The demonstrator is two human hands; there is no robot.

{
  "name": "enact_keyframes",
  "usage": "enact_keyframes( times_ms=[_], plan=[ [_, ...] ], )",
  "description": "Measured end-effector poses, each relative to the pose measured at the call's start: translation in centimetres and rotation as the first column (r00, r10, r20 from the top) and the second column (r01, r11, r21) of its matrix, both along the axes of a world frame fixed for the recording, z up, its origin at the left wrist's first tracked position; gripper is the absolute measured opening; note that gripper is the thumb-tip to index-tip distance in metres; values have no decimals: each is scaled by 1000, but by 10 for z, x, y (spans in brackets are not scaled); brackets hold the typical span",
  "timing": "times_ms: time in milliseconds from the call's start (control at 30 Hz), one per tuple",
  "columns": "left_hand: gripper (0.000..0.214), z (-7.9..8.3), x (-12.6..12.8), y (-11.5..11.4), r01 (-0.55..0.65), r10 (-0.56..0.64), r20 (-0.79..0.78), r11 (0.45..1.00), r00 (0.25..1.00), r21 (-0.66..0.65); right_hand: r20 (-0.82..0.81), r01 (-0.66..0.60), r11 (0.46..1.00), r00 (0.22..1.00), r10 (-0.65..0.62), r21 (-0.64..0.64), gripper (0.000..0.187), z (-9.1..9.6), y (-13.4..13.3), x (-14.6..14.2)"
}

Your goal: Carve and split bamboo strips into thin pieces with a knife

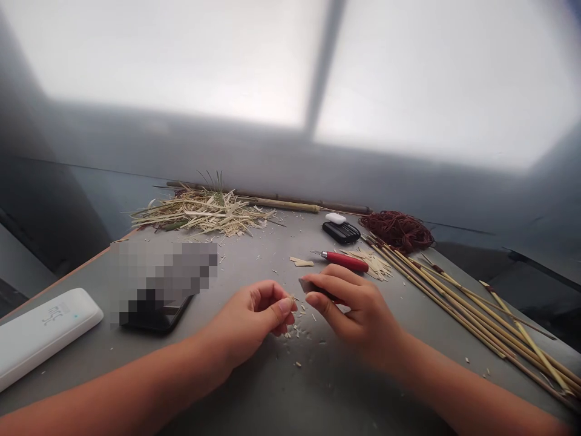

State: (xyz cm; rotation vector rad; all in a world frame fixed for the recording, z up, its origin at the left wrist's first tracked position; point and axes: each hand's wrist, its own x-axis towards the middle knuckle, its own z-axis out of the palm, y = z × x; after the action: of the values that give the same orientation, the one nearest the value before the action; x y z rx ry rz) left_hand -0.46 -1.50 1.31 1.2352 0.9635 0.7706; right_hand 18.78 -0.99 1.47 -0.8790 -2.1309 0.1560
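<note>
My left hand (263,309) is closed in a pinch on a small pale bamboo sliver (295,297), of which only a tip shows past the fingers. Close by on the right, my right hand (358,303) grips a small dark knife (308,284); its blade end points left toward the sliver, apart from it, and most of the handle is hidden in the fingers. Tiny pale chips lie on the grey table (254,387) under and between both hands. Just beyond my right hand rests a red-handled craft knife (347,261), beside short flat bamboo strips (301,262).
A heap of bamboo shavings (204,212) lies at the back left, before long canes (281,204). Brown cord (399,231), a black device (341,232) and a white case (336,218) sit back right. Thin sticks (472,303) line the right; a white device (49,333) lies left.
</note>
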Motion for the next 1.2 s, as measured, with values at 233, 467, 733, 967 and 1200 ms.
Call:
enact_keyframes(
  times_ms=[233, 467, 733, 967, 1200],
  plan=[
    [32, 2, 2, -2, -9, 10, -34, 999, 999, 35, 53, 10, 1000, 999, -10, -9, 15, -1, -5, 1],
    [32, -1, 1, -4, 35, -31, -47, 996, 998, 87, 72, -66, 995, 996, 60, 70, 12, -5, -5, 1],
    [29, -4, 1, -4, 57, -52, -61, 995, 997, 87, 79, -56, 987, 996, 44, 150, 11, -8, -3, -1],
    [22, 2, 1, -4, -25, 46, -145, 989, 988, 145, 112, 21, 993, 993, -34, 117, 15, -6, 0, 6],
    [25, -5, -1, -4, 19, 15, -144, 972, 990, 235, 102, -33, 997, 994, 26, 75, 15, -6, -2, 3]
  ],
)
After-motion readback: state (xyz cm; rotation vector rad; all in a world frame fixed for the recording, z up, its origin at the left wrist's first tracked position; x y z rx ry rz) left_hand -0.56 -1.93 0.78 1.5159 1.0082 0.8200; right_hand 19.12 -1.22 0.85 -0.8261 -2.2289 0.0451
